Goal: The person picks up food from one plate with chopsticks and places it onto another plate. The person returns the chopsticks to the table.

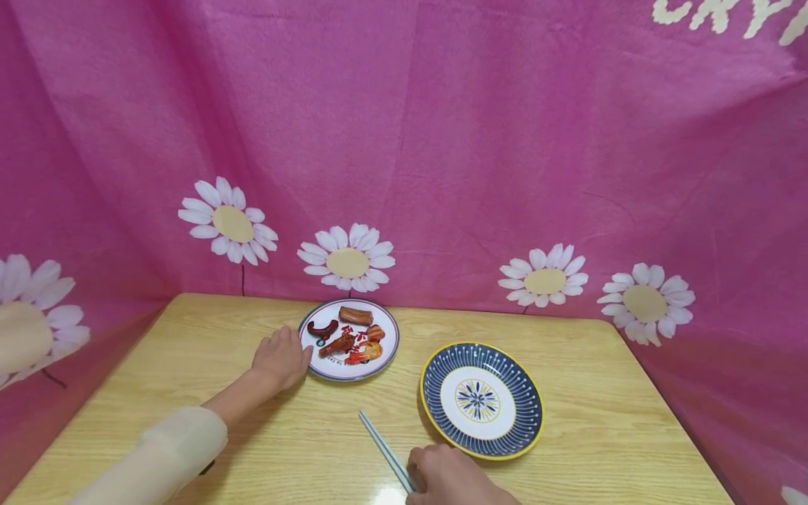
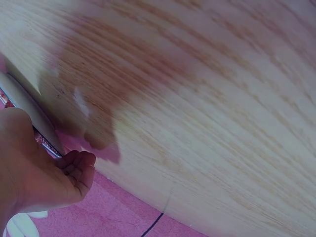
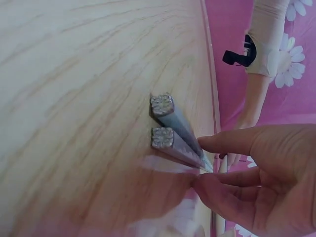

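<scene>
My left hand is at the left rim of a white plate, its thumb over the edge. In the left wrist view the fingers curl beside the plate's rim. On that plate lie a drumstick, a shrimp, a brown rib-like piece, a dark curved piece and a small reddish piece. Low in the head view, my right hand pinches a pair of grey chopsticks between thumb and fingers. Their square patterned ends face the right wrist camera, close to the tabletop.
A blue-and-white patterned plate with a yellow rim stands right of the white plate, just beyond my right hand. Both plates are on a light wooden table. A pink curtain with white daisies hangs behind the table's far edge.
</scene>
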A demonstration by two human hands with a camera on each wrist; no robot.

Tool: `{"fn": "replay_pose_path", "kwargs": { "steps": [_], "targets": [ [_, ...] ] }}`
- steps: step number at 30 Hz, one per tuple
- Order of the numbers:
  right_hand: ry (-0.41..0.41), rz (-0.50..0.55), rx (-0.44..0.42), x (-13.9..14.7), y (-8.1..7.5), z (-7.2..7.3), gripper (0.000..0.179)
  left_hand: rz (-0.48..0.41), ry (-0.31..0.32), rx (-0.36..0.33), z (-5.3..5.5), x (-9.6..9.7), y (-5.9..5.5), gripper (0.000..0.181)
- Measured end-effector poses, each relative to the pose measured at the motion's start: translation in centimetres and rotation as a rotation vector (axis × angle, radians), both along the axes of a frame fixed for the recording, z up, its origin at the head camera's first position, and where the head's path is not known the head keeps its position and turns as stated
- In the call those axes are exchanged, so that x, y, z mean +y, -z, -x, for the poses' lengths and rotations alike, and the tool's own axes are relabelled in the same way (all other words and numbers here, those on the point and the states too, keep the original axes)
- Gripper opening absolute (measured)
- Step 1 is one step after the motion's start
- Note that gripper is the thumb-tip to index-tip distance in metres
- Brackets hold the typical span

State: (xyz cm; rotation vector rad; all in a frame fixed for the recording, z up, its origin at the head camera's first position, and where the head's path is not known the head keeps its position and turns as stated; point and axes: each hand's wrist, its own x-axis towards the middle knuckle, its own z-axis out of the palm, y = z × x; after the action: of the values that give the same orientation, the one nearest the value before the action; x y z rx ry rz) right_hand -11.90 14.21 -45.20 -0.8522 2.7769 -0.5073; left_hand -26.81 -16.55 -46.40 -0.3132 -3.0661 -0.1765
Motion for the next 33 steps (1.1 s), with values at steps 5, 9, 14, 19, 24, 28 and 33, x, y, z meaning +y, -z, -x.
{"fn": "replay_pose_path", "kwargs": {
  "steps": [5,9,14,19,24,28,33],
  "targets": [
    [0.006,-0.012,-0.014,-0.21,0.09,-0.04,0.018,-0.001,0.004,0.007,0.0,0.08,-0.01,0.044],
    [-0.008,0.0,0.025,-0.24,0.32,-0.17,0.016,-0.001,0.009,0.019,0.0,0.1,0.08,0.043],
    [-0.012,0.004,0.071,-0.27,0.57,-0.31,0.015,-0.002,0.01,0.022,0.09,0.02,0.15,0.044],
    [-0.022,-0.001,0.13,-0.3,0.76,-0.46,0.017,-0.007,0.009,0.02,0.02,0.04,0.14,0.043],
    [-0.04,-0.005,0.16,-0.31,0.81,-0.44,0.018,-0.003,0.008,0.011,-0.05,0.04,0.09,0.043],
    [-0.046,-0.017,0.18,-0.3,0.88,-0.45,0.019,0.006,0.009,0.001,-0.1,0.06,0.01,0.043],
    [-0.047,-0.034,0.215,-0.41,0.91,-0.56,0.02,0.021,0.008,-0.004,-0.09,0.07,-0.02,0.044]
  ]
}}
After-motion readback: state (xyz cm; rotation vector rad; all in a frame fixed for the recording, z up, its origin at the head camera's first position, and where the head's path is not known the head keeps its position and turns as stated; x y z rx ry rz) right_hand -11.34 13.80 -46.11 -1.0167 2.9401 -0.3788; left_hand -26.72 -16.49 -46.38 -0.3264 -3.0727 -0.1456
